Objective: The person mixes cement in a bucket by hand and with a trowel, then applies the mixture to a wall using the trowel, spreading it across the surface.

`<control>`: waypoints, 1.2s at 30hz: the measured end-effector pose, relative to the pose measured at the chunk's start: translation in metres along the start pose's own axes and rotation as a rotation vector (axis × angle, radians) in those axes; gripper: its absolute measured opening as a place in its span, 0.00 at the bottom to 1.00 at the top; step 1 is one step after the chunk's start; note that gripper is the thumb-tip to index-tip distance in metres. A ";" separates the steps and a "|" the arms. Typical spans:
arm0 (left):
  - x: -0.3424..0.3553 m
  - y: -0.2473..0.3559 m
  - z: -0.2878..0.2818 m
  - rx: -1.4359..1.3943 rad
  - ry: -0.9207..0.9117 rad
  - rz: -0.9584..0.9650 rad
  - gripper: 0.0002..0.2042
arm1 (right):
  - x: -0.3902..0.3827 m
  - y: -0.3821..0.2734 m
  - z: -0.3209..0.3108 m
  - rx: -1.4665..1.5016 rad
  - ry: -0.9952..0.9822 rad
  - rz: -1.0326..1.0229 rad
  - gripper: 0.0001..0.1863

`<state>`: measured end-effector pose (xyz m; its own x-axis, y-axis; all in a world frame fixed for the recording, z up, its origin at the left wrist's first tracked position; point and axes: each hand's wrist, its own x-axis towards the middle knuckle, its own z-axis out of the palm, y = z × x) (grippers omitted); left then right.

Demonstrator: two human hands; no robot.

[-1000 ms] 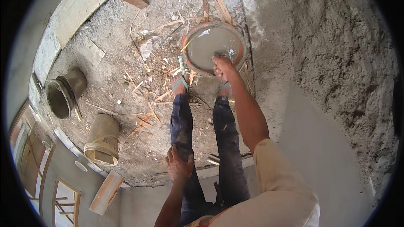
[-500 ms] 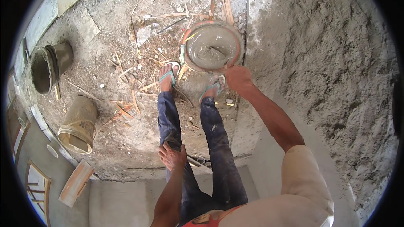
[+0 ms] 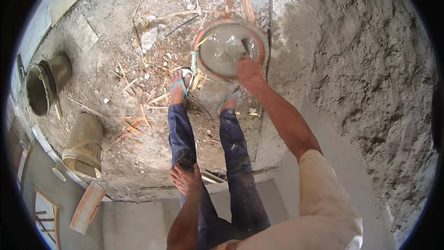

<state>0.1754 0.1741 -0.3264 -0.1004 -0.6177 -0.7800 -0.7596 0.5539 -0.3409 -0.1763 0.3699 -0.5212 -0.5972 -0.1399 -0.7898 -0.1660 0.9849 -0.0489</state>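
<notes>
Just ahead of the person's feet, a round tub [image 3: 261,50] with an orange inner edge sits on the littered floor [image 3: 108,81], filled with wet grey slurry [image 3: 221,55]. The right hand [image 3: 250,71] is over its near right side, the fingers clamped on what looks like a tool [image 3: 245,44]; only a dark part shows beyond the knuckles, reaching into the slurry, so I can't make out its full shape. The left hand [image 3: 186,179] rests on the left knee of the dark trousers [image 3: 238,157], its thumb and fingers apart. Green-strapped sandals [image 3: 184,88] are planted close to the tub, among splintered bits of wood. Longer wood strips [image 3: 248,2] lie just past its far side. Off to the left, a tan bucket [image 3: 84,134] lies tipped over, with two cement-crusted buckets [image 3: 60,71] beyond it. Rough grey mortar [image 3: 370,65] spreads across the right.
</notes>
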 end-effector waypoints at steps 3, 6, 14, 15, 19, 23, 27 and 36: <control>0.002 0.002 0.000 0.013 -0.001 0.011 0.40 | -0.041 0.015 0.012 -0.449 0.086 -0.170 0.16; 0.001 0.004 -0.002 0.009 0.002 0.014 0.40 | -0.081 0.043 -0.018 -0.675 0.179 -0.272 0.17; -0.001 0.004 -0.004 0.022 0.005 -0.045 0.40 | -0.009 0.050 -0.113 0.154 -0.142 -0.078 0.14; 0.000 0.010 -0.004 0.023 0.008 -0.011 0.40 | 0.028 0.061 -0.090 0.047 -0.085 -0.229 0.12; 0.004 0.002 0.008 0.038 0.054 0.018 0.39 | 0.062 -0.001 -0.012 -0.062 -0.049 -0.222 0.20; -0.001 0.002 0.000 0.047 0.038 0.000 0.39 | -0.012 -0.029 0.026 -0.535 0.169 -0.064 0.36; -0.002 0.006 -0.002 0.034 0.014 -0.012 0.39 | -0.074 -0.016 -0.035 -0.844 -0.014 -0.078 0.36; -0.003 0.003 0.005 0.046 0.020 -0.039 0.39 | -0.037 0.038 -0.101 -0.243 0.082 -0.096 0.11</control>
<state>0.1763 0.1804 -0.3273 -0.0848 -0.6499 -0.7553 -0.7327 0.5544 -0.3948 -0.2396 0.4020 -0.4324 -0.6300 -0.2488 -0.7357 -0.4019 0.9150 0.0348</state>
